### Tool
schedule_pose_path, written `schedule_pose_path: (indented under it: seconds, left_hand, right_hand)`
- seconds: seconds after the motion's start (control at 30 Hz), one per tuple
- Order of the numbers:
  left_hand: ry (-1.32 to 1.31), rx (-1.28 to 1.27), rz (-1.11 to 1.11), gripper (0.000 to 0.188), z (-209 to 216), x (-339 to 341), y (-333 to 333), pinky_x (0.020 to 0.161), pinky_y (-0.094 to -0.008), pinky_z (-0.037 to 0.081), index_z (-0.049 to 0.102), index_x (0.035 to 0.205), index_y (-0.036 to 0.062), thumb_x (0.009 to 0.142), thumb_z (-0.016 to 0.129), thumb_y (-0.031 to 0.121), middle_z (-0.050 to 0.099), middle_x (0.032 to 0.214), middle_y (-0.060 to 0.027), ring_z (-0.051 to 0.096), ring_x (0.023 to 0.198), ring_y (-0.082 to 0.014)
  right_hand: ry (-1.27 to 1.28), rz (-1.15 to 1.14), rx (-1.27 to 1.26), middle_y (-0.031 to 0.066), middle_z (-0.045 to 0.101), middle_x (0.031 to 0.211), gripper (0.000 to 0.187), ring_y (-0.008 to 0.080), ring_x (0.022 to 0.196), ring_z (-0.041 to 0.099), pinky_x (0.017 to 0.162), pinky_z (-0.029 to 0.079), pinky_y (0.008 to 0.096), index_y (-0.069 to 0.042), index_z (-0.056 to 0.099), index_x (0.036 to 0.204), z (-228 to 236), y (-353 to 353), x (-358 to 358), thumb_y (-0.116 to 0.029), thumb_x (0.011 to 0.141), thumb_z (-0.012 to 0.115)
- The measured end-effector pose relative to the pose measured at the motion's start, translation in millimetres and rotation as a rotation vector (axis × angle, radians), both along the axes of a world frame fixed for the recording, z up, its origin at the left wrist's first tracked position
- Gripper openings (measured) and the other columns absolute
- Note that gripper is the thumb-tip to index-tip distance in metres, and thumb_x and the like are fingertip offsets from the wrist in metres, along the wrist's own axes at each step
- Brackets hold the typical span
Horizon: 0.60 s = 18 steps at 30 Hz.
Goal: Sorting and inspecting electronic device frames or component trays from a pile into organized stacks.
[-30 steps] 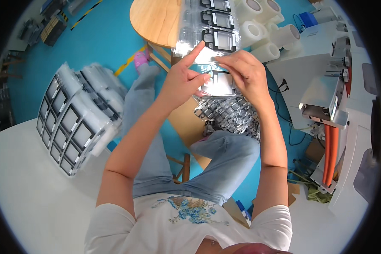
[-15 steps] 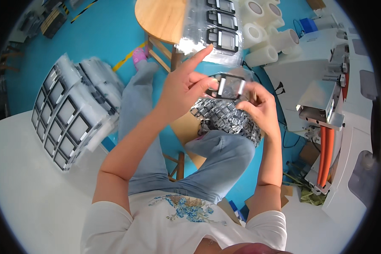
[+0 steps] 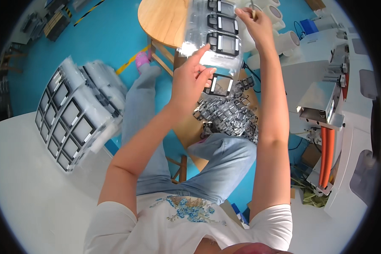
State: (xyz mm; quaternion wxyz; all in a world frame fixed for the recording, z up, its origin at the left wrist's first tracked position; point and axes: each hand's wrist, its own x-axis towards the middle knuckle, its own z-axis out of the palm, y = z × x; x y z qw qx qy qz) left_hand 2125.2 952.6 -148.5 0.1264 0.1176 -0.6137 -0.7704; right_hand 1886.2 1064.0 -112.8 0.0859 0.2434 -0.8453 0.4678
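Note:
A small black rectangular frame (image 3: 221, 84) with a clear window and white strips is gripped at its left edge by my left hand (image 3: 190, 84); thumb and fingers pinch it while the index finger points up toward the sheet. Ahead lies a clear plastic sheet (image 3: 193, 38) carrying a column of similar black frames (image 3: 223, 44). My right hand (image 3: 260, 27) is stretched far forward beside the sheet's upper right edge, its fingers curled. A thin item shows by those fingertips, too small to name. Below the held frame is a heap of loose small black-and-clear pieces (image 3: 230, 116).
A round wooden stool (image 3: 161, 21) stands beyond my left hand. Stacked sheets of black frames (image 3: 67, 118) rest on a white table (image 3: 25, 178) at left. Several white rolls (image 3: 288, 41) lie at far right, near a pale machine (image 3: 317, 80) with orange tubes (image 3: 326, 156).
My right hand has let go of the black frame and reached forward to the sheet's far right side. The left hand still holds the frame, slightly further right.

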Motion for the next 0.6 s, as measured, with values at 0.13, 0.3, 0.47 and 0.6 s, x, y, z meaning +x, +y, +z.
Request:
schedule_pose_path:
  seconds: [0.13, 0.3, 0.47, 0.6]
  left_hand:
    - [-0.068, -0.078, -0.069, 0.063, -6, 3, -13, 0.067, -0.0228, 0.056, 0.035, 0.151, 0.0098, 0.094, 0.06, 0.001, 0.069, 0.083, -0.005, 0.062, 0.075, -0.0049]
    - [-0.089, 0.034, -0.161, 0.075, -2, 3, -22, 0.064, -0.0227, 0.051, 0.032, 0.154, 0.0145, 0.088, 0.067, 0.003, 0.069, 0.068, -0.0029, 0.061, 0.065, -0.005]
    - [-0.082, -0.028, -0.198, 0.077, -2, 0, -23, 0.064, -0.0192, 0.045, 0.032, 0.154, 0.0145, 0.087, 0.067, 0.002, 0.068, 0.068, -0.0025, 0.056, 0.065, -0.0024]
    - [-0.143, -0.051, -0.21, 0.077, 4, -1, -21, 0.064, -0.0171, 0.041, 0.031, 0.154, 0.0127, 0.087, 0.067, 0.001, 0.069, 0.068, -0.0026, 0.051, 0.064, -0.0011]
  right_hand:
    - [-0.065, 0.028, 0.083, 0.0012, 0.057, 0.08, 0.027, 0.0098, 0.071, 0.05, 0.063, 0.041, 0.0255, -0.004, 0.071, 0.109, 11, 32, 57, -0.026, 0.098, 0.06]
    - [0.189, 0.329, 0.154, 0.0096, 0.064, 0.088, 0.02, 0.0224, 0.079, 0.063, 0.069, 0.05, 0.0311, -0.006, 0.073, 0.103, 19, 47, 138, 0.001, 0.085, 0.068]
    - [0.232, 0.378, 0.188, 0.0073, 0.063, 0.083, 0.022, 0.0246, 0.074, 0.062, 0.063, 0.05, 0.0339, -0.009, 0.073, 0.101, 7, 40, 146, -0.001, 0.081, 0.07]
    - [0.537, 0.466, 0.359, 0.0049, 0.06, 0.08, 0.029, 0.0232, 0.076, 0.062, 0.062, 0.049, 0.0356, -0.008, 0.072, 0.099, 6, 26, 144, -0.001, 0.071, 0.067]
